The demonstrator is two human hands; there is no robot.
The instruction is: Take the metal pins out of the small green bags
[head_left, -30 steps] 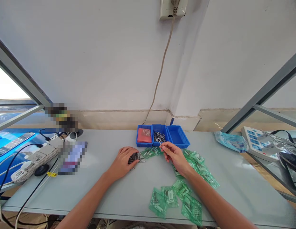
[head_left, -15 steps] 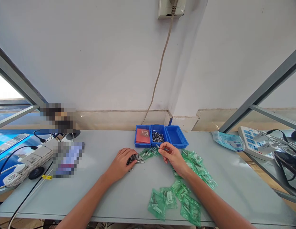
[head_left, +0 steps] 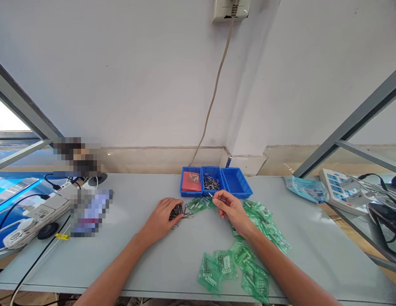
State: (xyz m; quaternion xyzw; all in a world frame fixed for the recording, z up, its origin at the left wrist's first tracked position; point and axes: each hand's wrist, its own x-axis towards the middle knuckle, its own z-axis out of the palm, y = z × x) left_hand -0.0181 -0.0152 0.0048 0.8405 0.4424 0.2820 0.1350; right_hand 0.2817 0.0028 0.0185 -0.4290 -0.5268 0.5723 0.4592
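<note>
My left hand (head_left: 166, 214) is curled around a heap of small metal screw-like pieces (head_left: 176, 212) on the table, with a few loose ones by its fingertips. Just left of the green bags, my right hand (head_left: 227, 205) is closed in a pinch; a small pale-tipped metal piece (head_left: 211, 195) sticks out from its fingers. Beneath and beside that hand lies a green plastic bag (head_left: 198, 205) with small pieces inside. Behind the hands stands a blue bin (head_left: 205, 169) holding more metal pieces. Left of it, another blue bin (head_left: 181, 190) holds a red packet (head_left: 190, 182).
A third blue bin (head_left: 235, 180) stands at the right of the row. Several filled green bags (head_left: 264, 221) lie under and beyond my right forearm, more green bags (head_left: 210, 274) near the front edge. Power strips (head_left: 41, 216) and cables are at left; a blue packet (head_left: 306, 189) is at right.
Almost nothing differs. The view has shifted very slightly, and both hands keep the same place and pose.
</note>
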